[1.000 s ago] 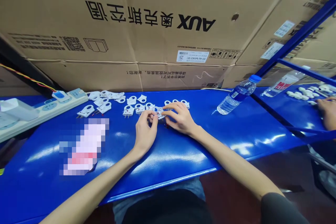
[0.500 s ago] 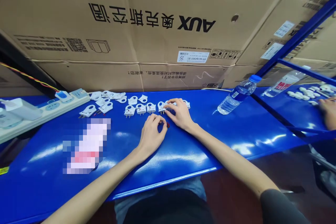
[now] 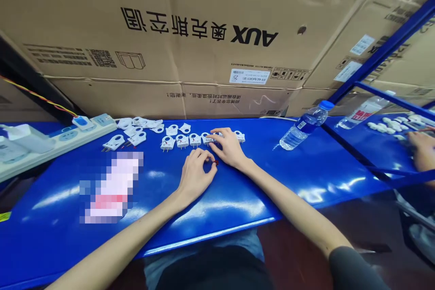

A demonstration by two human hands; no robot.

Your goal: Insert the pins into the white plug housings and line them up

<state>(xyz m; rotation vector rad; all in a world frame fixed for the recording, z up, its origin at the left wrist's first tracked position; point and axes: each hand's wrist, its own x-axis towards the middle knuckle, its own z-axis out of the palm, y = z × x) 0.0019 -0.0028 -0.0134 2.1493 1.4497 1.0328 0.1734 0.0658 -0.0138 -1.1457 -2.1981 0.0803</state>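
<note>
White two-pin plugs with ring-shaped handles stand in a row on the blue table, such as this plug [image 3: 167, 143] at the row's left end. My right hand [image 3: 229, 147] reaches over the row from the right. Its thumb and index finger close on the sides of a white plug [image 3: 205, 138], while the palm and other fingers partly cover the plugs behind. Nearer to me, my left hand [image 3: 197, 172] rests on the table with thumb and forefinger pinched on small red parts [image 3: 215, 162], too small to make out fully.
More white plug pieces [image 3: 136, 135] lie loosely at the back left. A power strip [image 3: 98, 127] runs along the left side, near a blurred-out pink item [image 3: 113, 186]. A water bottle [image 3: 304, 127] stands right of my hands; beyond the blue frame [image 3: 380, 61] is another person's hand [image 3: 423, 147].
The view has shifted slightly. My right fingers and the plug between them have moved a little left, closer to the neighbouring plug. My left hand keeps its pinch.
</note>
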